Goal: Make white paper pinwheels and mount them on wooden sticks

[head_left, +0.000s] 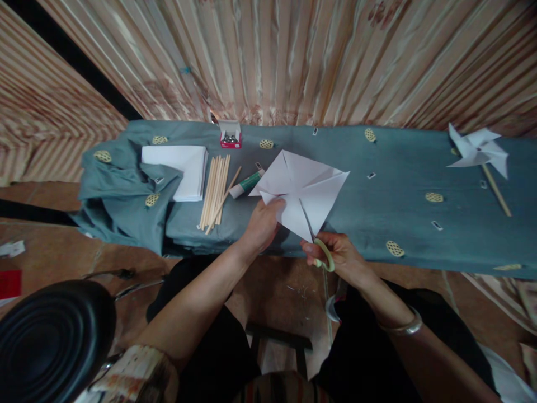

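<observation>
A square sheet of white paper (300, 182) is held over the front part of the table, with slits running from its corners toward the middle. My left hand (265, 221) pinches its near left edge. In my right hand (335, 252) is a pair of scissors (325, 256) with pale green handles. Their blades lie at the slit in the paper's near corner, and my fingers are closed around the handles. Just left of the paper lies a glue stick (247, 183) with a green label.
Several wooden sticks (216, 187) lie beside a stack of white paper (184, 168). Behind them stands a small open box of metal pins (230, 137). A finished paper pinwheel (480, 150) on a stick rests at the right of the cloth-covered table (403, 207). A black round stool (54, 336) is at lower left.
</observation>
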Available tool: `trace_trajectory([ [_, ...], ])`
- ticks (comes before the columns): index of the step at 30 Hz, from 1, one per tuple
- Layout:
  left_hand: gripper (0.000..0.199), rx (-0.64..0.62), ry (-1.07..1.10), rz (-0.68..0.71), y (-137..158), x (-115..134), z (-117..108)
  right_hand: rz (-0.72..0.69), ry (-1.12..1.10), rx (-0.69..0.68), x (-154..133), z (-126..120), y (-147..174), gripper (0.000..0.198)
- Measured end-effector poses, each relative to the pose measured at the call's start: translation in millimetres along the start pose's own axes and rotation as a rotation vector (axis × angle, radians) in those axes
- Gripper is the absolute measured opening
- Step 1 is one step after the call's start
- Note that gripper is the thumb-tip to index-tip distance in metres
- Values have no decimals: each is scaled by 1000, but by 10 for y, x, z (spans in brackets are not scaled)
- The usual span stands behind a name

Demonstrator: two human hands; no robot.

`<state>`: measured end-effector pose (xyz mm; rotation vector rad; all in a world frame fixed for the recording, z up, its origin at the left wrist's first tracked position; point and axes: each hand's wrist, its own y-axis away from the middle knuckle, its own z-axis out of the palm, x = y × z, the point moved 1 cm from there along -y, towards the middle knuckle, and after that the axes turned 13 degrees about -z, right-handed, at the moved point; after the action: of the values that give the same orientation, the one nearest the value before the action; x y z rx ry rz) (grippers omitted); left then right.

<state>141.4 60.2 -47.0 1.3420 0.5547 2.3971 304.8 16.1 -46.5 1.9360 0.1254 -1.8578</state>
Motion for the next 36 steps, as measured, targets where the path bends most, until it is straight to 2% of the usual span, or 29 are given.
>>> trace_trajectory([
  [13,9,15,-16,-3,-1,-2,-17,35,-36,54,-24,32,-18,47],
  [21,10,-2,-3,-5,9,5,-20,40,-28,19,-26,31,1,43],
  [28,14,54,40,-45,42,70,25,94,-27,-79,0,22,112,45],
  [33,20,64,54,-35,6,117,22,97,164,-203,-53,-232,291,41],
  [36,29,36,72,-32,-19,121,37,8,348,-141,-109,-568,377,39],
])
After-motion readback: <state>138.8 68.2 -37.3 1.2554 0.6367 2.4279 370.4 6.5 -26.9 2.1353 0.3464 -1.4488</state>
